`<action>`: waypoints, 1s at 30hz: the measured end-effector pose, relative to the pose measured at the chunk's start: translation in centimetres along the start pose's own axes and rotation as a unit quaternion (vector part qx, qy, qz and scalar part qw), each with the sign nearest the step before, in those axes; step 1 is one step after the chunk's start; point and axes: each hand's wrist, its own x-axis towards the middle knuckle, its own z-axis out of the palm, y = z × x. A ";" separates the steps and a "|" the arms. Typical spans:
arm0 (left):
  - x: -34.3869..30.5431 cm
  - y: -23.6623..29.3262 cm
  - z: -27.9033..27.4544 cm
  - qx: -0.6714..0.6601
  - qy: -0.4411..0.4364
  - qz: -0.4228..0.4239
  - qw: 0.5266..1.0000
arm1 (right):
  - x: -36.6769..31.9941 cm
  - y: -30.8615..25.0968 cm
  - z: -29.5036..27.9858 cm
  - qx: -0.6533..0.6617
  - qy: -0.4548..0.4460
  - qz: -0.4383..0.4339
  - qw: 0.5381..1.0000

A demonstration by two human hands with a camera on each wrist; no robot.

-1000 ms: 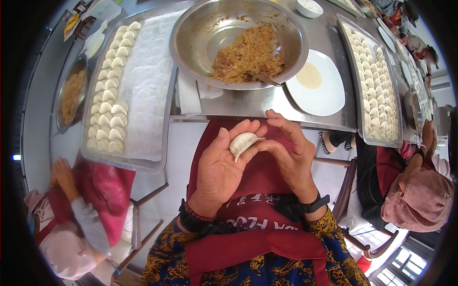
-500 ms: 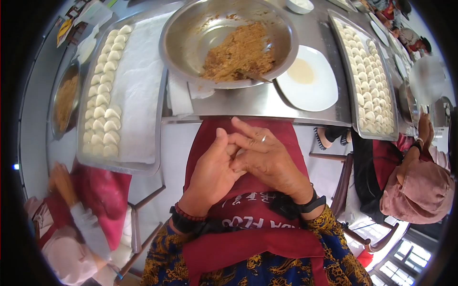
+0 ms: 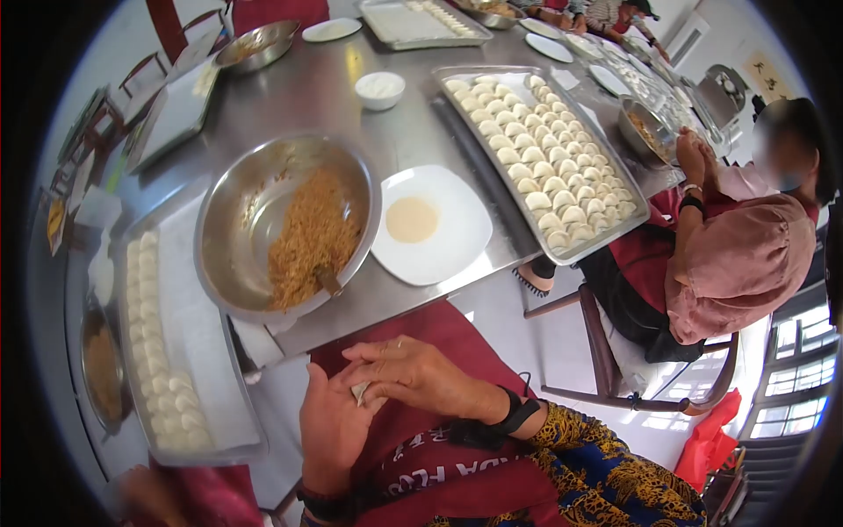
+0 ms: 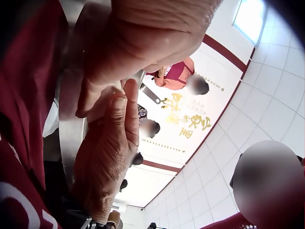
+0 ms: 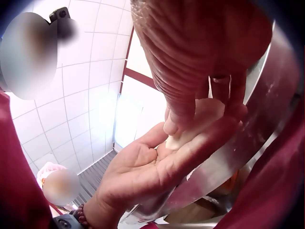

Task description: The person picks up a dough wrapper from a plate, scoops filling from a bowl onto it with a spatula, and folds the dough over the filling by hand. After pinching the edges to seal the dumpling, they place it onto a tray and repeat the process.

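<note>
A pale folded dumpling (image 3: 360,391) is mostly covered by my hands in the head view; more of its smooth side shows in the right wrist view. My left hand (image 3: 334,430) is palm up, its extended fingers carrying the dumpling, thumb pointing up. From above, my right hand (image 3: 421,378) pinches the dumpling between thumb and fingers. Both hands are over my maroon apron (image 3: 439,338), just off the table edge. Beyond them stands a steel bowl (image 3: 211,272) of brown minced filling (image 3: 316,233) with a utensil handle (image 3: 327,281) sticking out.
Right of the bowl is a white plate (image 3: 439,255) with a round wrapper (image 3: 411,220). A tray (image 3: 457,77) full of dumplings lies farther right, another tray (image 3: 202,351) with dumpling rows at left. A white bowl (image 3: 380,90) stands behind. A seated person (image 3: 738,263) is at right.
The head view has swung right, so the bowl and plate appear farther left. My right hand has come over the dumpling, which lay uncovered on my left hand a second ago.
</note>
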 end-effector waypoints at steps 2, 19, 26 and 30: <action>0.2 0.1 0.5 0.018 -0.003 0.002 1.000 | 0.0 -0.1 -0.4 -0.024 -0.004 -0.016 1.000; 3.8 0.7 2.2 0.048 -0.012 -0.029 0.998 | 1.4 0.4 -5.4 0.180 0.021 0.098 0.979; 5.1 0.3 -2.6 0.081 0.081 -0.050 0.992 | 4.5 0.9 -13.2 0.149 0.005 0.132 0.980; 5.9 0.1 -5.5 0.047 0.099 -0.035 0.993 | 6.7 1.8 -17.0 0.091 0.002 0.178 0.980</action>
